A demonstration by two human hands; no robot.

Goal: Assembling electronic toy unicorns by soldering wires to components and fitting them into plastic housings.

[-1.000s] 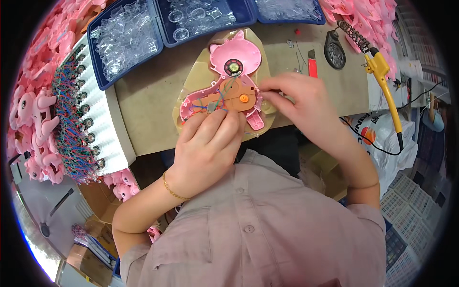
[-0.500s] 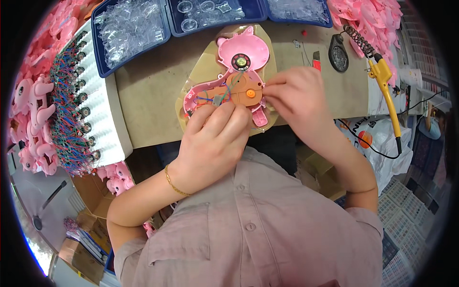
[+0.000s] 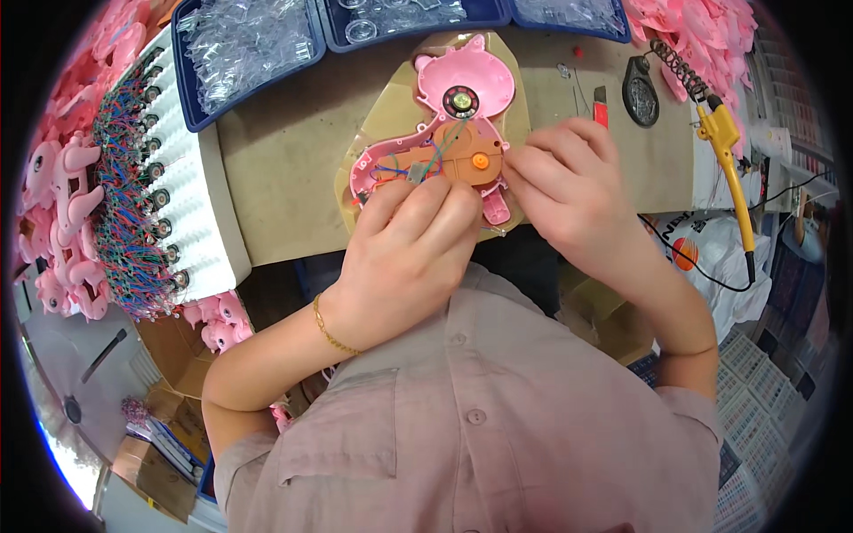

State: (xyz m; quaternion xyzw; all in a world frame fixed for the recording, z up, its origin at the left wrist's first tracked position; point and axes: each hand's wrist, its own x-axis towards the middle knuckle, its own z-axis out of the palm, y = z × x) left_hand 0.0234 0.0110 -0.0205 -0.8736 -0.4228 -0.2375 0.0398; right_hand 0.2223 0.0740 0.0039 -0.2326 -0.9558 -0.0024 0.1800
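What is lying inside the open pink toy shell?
An orange-brown housing with an orange knob, coloured wires and a round black-rimmed part. What lies beneath the left hand and housing is hidden.

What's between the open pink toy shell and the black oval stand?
Between them, the head view shows the tan sheet's edge, a small clear piece, thin strands and a red cutter on the tabletop; the right hand is just below.

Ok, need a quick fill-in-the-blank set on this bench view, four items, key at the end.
1. A gold bracelet circles the person's ___ wrist.
2. The round knob on the brown housing is coloured ___.
3. The toy shell by the right hand is coloured ___.
4. The tool in the metal coil has a ___-coloured handle.

Missing words: left; orange; pink; yellow.
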